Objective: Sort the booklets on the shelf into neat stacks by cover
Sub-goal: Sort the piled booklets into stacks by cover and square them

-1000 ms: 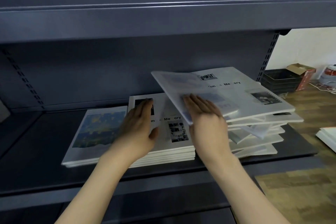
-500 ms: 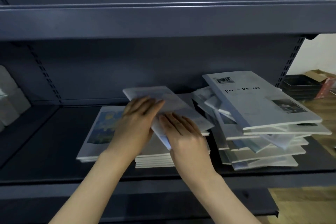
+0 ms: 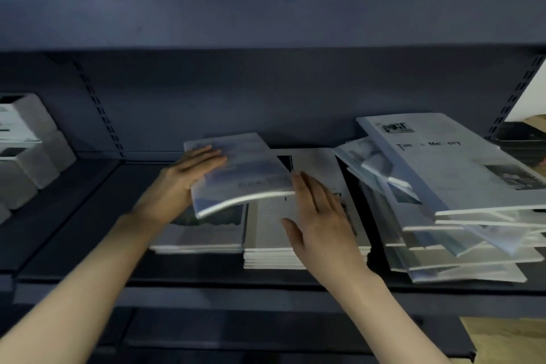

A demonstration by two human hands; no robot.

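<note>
My left hand (image 3: 189, 177) holds a blue-white booklet (image 3: 245, 171) by its left edge, lifted and bowed above the left stack (image 3: 206, 233), whose top cover carries a dark picture. My right hand (image 3: 322, 216) is flat, fingers apart, its fingertips at the booklet's right edge, over the middle stack (image 3: 271, 254) of white "Time Memory" covers. On the right, a messy pile (image 3: 461, 233) of mixed booklets lies crooked, topped by a "Time Memory" booklet (image 3: 437, 162).
All stacks rest on a dark grey metal shelf (image 3: 88, 245) with another shelf board (image 3: 266, 18) close above. Grey-white boxes (image 3: 26, 151) stand at the far left. Wooden floor (image 3: 508, 340) shows at the lower right.
The blue-white booklet has moved left from over the middle stack to above the left stack. My left hand now grips its left edge, and my right hand has come off it to the right.
</note>
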